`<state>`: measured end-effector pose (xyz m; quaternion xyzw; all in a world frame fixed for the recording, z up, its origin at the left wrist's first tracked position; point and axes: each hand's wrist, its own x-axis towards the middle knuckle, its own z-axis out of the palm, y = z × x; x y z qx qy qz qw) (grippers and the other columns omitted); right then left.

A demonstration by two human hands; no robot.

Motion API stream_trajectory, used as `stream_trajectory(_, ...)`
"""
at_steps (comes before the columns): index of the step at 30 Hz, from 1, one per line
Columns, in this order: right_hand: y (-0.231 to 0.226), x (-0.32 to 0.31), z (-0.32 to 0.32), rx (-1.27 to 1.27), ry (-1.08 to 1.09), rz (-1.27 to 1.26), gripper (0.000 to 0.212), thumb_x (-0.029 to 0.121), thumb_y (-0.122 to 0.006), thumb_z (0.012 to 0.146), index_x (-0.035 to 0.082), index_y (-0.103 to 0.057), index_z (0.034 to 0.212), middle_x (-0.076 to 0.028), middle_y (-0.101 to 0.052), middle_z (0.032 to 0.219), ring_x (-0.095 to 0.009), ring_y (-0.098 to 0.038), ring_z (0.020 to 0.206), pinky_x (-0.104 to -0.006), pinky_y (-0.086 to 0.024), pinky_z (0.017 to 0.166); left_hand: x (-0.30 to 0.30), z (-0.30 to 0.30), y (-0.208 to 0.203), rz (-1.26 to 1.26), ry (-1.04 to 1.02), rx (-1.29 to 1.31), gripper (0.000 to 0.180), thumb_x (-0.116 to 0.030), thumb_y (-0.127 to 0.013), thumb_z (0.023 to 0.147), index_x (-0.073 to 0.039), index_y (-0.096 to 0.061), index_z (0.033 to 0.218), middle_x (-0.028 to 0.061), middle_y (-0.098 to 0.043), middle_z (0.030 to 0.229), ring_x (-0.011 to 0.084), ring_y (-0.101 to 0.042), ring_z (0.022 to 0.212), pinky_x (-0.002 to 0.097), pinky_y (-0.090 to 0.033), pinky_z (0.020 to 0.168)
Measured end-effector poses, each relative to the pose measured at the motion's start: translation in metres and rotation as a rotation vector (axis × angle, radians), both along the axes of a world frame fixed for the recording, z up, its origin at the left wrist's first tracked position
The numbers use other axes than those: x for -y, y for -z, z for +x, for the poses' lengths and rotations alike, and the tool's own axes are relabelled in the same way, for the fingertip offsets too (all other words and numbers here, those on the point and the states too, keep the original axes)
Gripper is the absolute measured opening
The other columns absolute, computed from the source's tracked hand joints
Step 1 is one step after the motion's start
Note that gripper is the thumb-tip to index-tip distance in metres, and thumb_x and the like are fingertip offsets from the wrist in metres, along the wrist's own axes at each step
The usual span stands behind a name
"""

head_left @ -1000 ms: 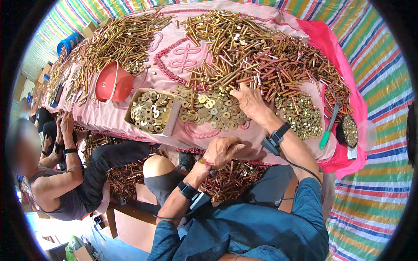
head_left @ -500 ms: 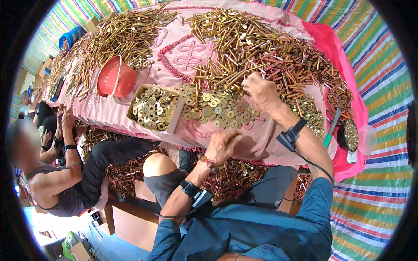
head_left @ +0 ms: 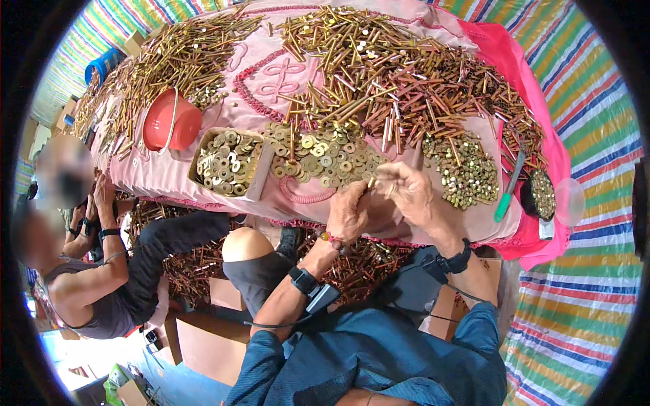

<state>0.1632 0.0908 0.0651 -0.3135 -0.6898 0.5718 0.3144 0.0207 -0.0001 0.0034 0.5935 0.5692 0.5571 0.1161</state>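
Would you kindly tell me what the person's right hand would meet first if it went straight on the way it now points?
Most likely the loose brass-coloured washers on the pink cloth, up and to the left of the right hand; depth is unclear, so it might pass above them.

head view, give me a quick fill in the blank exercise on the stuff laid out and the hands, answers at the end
The bucket is ____ in colour.
The open box sits to the ____ of the loose washers.
The handle of the bladed tool is ____.
The left hand and the right hand are close together near the front edge of the ____ cloth.

Missing words: red; left; green; pink
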Motion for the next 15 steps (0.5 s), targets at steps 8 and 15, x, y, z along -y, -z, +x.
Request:
stream_trajectory(8, 0.017, -0.046, 0.009, 0.595, 0.092, 0.724, 0.026, 0.02, -0.065, 0.093, 0.004, -0.068, 0.113, -0.015, -0.065, 0.101, -0.034, -0.066, 0.088, -0.0416, -0.052, 0.076, -0.014, 0.022, 0.005, -0.151, 0.002, 0.352, 0.013, -0.014, -0.063, 0.098, -0.006, -0.065, 0.109, 0.0053, -0.058, 0.066, 0.0116, -0.056, 0.059, 0.0308, -0.048, 0.056)
stream_trajectory(15, 0.036, -0.043, 0.01, 0.49, 0.084, 0.7, 0.016, 0.014, -0.066, 0.092, 0.002, -0.07, 0.103, -0.016, -0.063, 0.092, -0.036, -0.064, 0.086, -0.041, -0.051, 0.074, -0.007, 0.013, 0.013, -0.172, 0.064, 0.25, 0.015, -0.013, -0.061, 0.098, -0.006, -0.062, 0.111, 0.0125, -0.06, 0.069, 0.025, -0.061, 0.06, 0.0359, -0.049, 0.057)
